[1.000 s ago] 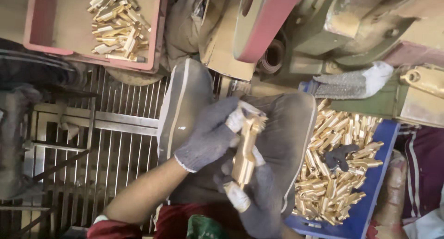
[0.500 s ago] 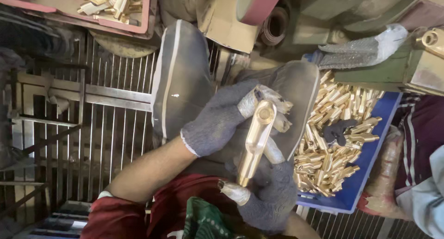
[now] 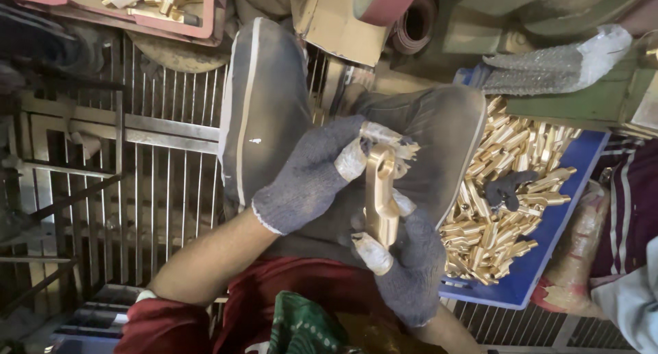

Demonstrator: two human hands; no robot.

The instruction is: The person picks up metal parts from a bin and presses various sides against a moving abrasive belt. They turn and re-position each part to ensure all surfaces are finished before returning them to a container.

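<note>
Both my hands wear grey knit gloves with taped fingertips and hold one long brass part (image 3: 380,200) upright in front of me. My left hand (image 3: 312,176) grips its upper end. The lower end sits in my right hand (image 3: 404,261). Under the hands lie my two dusty grey shoes (image 3: 264,100), resting on a metal grate (image 3: 157,182).
A blue tray (image 3: 548,248) heaped with several similar brass parts (image 3: 500,189) lies to the right, a dark glove on top. A red tray (image 3: 178,25) with more brass parts is at top left. A grey glove (image 3: 555,59) rests on green machinery at top right.
The view has shifted so the hands and shoes sit lower in the frame. Both hands still hold the brass part, now tilted more upright.
</note>
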